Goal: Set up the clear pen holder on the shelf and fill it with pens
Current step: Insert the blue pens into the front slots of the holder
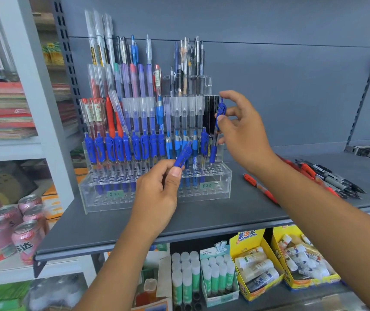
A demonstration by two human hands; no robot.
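**Blue pens, one in each hand, bound for the front-right holes**

Acrylic and see-through, the clear pen holder [224,189] stands in tiers on the grey shelf [202,218], close to the back panel. Its rear tiers and the left of its lower rows are already packed with pens. Free holes show towards the front right corner.

The right hand [242,131] pinches a blue pen [220,110] near its clip between thumb and fingertips, with the other fingers loosely spread. That pen hangs almost upright, tip down, at the right end of the row. The tip may already be in a hole, but the clear plastic makes that hard to tell. The left hand [157,194] curls round a second blue pen [184,153] by its lower barrel, clip end tilted up and to the right, just in front of the holder.

The right-hand pen should stay vertical and slide down its hole rather than drop, so it does not jolt its neighbours. Turning the clip to face forward would match the row. The left-hand pen needs straightening before it goes into the next free hole. More loose pens [327,178] lie on the shelf well to the right.
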